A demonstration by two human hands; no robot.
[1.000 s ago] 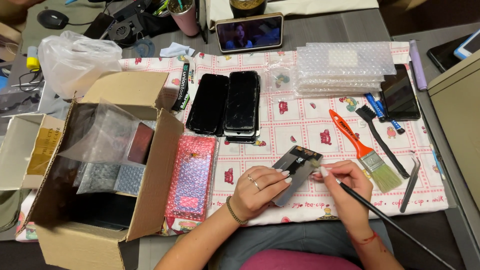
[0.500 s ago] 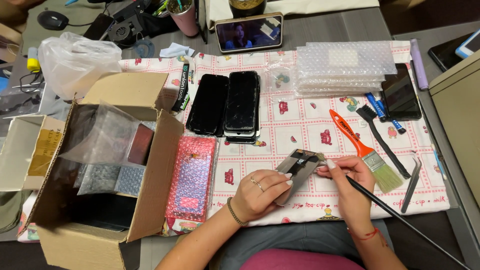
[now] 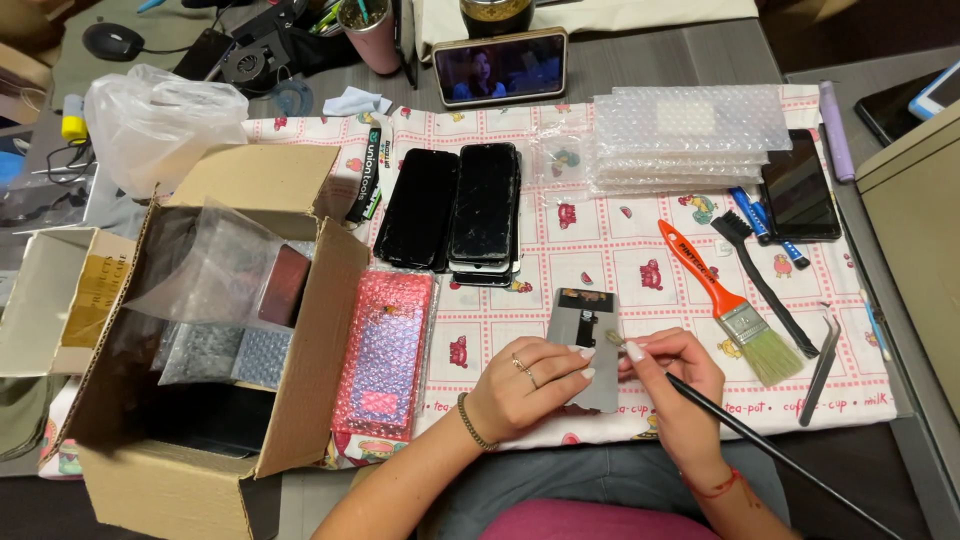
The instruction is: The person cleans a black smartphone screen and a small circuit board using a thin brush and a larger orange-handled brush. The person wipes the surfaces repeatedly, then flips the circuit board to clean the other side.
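The left hand (image 3: 525, 385) pinches a thin grey plate (image 3: 585, 335) at 6 o'clock on the bench (image 3: 640, 60), fingers clenched on its lower edge. The right hand (image 3: 675, 375) grips a slim black tool (image 3: 770, 450) like a pen, tip touching the plate. The plate looks light, stiff, flat and probably fragile; hold it by its edges

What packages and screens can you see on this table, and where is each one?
Cardboard box: left, open, brown.
Pink bubble pouch: beside the box, flat.
Clear bubble bags: top right, stacked.
Lit phone: top centre, propped sideways.
Dark phones: centre, black, lying flat.
Grey panel: held in left hand.
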